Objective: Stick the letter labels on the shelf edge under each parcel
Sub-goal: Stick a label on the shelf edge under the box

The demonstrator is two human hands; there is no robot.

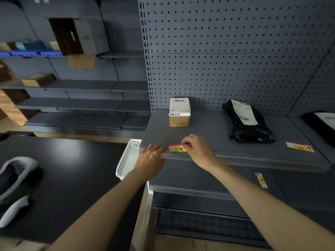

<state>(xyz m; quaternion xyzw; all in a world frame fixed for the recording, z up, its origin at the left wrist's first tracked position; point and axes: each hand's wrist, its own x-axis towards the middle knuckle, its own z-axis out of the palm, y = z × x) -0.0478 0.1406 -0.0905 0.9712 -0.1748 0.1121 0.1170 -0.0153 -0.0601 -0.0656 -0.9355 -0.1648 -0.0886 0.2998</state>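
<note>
the right hand (196, 148) pinches the a label (176, 148) on the shelf edge (253, 159), hiding its right end, just below the small box (179, 113). the left hand (150, 161) rests open beside it. a white basket (126, 158) is partly hidden.

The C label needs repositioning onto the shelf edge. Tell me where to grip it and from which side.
Pinch the C label at its near right corner, coming from the front of the shelf. It lies flat on the shelf top close to the front lip, and the black poly mailer behind crowds any approach from the back.
</note>
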